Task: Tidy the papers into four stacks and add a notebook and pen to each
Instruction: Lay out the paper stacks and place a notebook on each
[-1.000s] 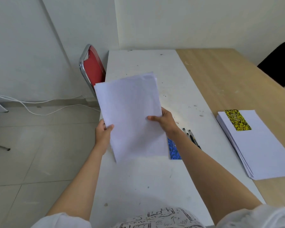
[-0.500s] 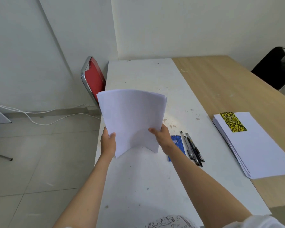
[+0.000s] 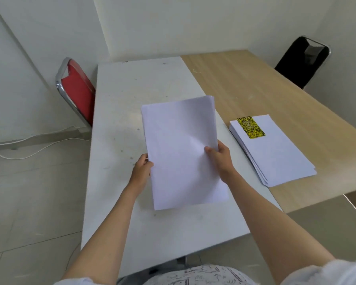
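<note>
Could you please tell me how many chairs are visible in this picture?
2. A red chair stands at the white table's left side; a black chair stands past the wooden table, far right. Others may be out of frame.

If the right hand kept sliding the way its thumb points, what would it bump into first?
The right hand grips the sheaf of papers by its right edge, thumb pointing left across the top sheet. Going straight on, it would probably meet the left hand gripping the opposite edge, though depth is hard to judge.

A red chair (image 3: pixel 78 95) stands left of the white table (image 3: pixel 132 112), a black chair (image 3: pixel 302 62) far right.
</note>
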